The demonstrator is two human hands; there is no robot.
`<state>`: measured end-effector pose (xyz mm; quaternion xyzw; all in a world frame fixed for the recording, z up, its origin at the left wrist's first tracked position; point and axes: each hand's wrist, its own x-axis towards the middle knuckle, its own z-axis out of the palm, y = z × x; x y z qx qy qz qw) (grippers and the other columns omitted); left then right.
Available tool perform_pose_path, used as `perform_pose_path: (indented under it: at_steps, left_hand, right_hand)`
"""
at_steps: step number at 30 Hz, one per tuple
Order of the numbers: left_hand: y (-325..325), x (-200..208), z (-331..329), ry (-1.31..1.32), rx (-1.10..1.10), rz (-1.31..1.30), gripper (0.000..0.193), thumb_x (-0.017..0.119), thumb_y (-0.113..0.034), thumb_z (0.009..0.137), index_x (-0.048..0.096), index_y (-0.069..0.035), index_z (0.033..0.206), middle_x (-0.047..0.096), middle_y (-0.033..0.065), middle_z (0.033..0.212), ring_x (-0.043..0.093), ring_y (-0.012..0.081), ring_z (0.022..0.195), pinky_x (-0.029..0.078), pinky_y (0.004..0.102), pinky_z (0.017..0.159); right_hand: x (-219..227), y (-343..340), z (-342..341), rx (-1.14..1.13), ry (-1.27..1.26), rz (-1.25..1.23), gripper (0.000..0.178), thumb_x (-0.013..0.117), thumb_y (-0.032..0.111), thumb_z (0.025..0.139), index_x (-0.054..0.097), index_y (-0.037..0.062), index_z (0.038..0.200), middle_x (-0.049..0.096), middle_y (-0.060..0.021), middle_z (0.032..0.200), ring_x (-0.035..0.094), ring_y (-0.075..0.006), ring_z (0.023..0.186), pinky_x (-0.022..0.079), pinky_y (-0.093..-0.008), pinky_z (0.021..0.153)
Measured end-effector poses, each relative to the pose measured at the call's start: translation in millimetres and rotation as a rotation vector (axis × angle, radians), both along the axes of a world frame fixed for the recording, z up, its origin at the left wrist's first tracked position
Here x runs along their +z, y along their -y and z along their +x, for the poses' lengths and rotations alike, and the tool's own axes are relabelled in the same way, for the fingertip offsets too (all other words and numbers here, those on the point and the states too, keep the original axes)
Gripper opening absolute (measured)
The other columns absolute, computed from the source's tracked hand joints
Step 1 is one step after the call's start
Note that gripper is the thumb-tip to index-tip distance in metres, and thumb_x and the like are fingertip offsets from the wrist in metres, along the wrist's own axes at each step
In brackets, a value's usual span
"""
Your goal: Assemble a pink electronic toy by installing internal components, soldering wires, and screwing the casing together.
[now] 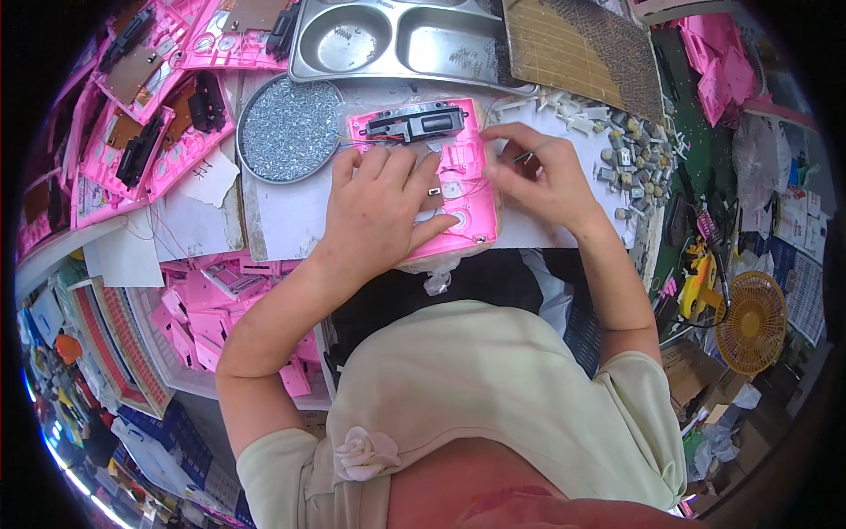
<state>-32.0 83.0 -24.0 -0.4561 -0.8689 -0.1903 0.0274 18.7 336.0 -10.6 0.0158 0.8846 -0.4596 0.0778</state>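
Observation:
A pink plastic housing [460,160] lies on the bench before me, with a long black module [432,124] along its far side and thin wires across its inside. Over its left part my left hand [374,203] rests with fingers spread and thumb stretched out, covering much of that side. My right hand [551,181] is at the housing's right edge, its thumb and fingers curled around a thin dark green wire [526,158]. The fingertips' exact hold on that wire is hard to make out.
A round tray of small screws [291,128] sits to the left, with a metal compartment tray [348,70] behind. Small motor-like parts [630,163] pile at right beside a brown board [586,53]. Pink housings [145,115] are stacked far left; a crate of pink parts [198,322] stands below.

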Motion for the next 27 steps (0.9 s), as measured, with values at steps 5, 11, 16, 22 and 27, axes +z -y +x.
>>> perform_pose_path:
  at_steps: [5,11,16,22,27]
  left_hand:
    - [-8,-1,-1,0.027,0.03,-0.03,0.056,0.072,-0.049,0.082,0.065,-0.012,0.123,0.058,0.0064,0.102,0.057,0.025,0.099,0.036,0.0432,0.089]
    - [-8,-4,1,0.068,0.068,0.072,0.053,0.075,-0.045,0.082,0.066,-0.011,0.122,0.059,0.0076,0.101,0.057,0.0266,0.099,0.037,0.0427,0.088]
    - [-14,4,9,0.126,0.095,0.214,0.049,0.076,-0.037,0.08,0.067,-0.009,0.119,0.06,0.0091,0.102,0.057,0.0281,0.099,0.039,0.0442,0.088]
    - [-1,-8,51,0.149,-0.346,0.259,0.034,0.071,-0.021,0.079,0.068,-0.006,0.11,0.06,0.0047,0.092,0.058,0.0218,0.086,0.046,0.0368,0.075]
    - [26,-3,62,0.129,-0.325,0.234,0.024,0.073,-0.017,0.081,0.069,-0.008,0.103,0.063,0.0059,0.092,0.062,0.0222,0.083,0.049,0.0367,0.071]
  right_hand:
    - [-14,13,-10,-0.188,-0.045,0.048,0.044,0.079,0.026,0.082,0.065,0.0051,0.118,0.065,-0.0068,0.068,0.065,-0.0167,0.061,0.05,-0.0301,0.061]
    - [-23,12,-1,-0.187,-0.135,-0.089,0.047,0.076,0.012,0.086,0.059,0.0038,0.128,0.064,-0.001,0.082,0.059,-0.0087,0.072,0.049,-0.0271,0.066]
    - [-19,29,29,-0.338,-0.164,-0.479,0.041,0.072,0.0,0.086,0.059,0.0018,0.126,0.063,-0.0023,0.086,0.059,-0.0095,0.073,0.05,-0.0295,0.067]
    - [32,28,60,0.411,-0.445,-0.55,0.054,0.072,0.008,0.085,0.051,-0.0004,0.134,0.064,-0.0145,0.12,0.067,-0.0226,0.096,0.055,-0.0366,0.081]
    - [-9,37,43,0.364,-0.535,0.104,0.066,0.082,0.044,0.075,0.063,0.011,0.128,0.061,-0.0121,0.121,0.057,-0.0314,0.11,0.044,-0.0492,0.098]
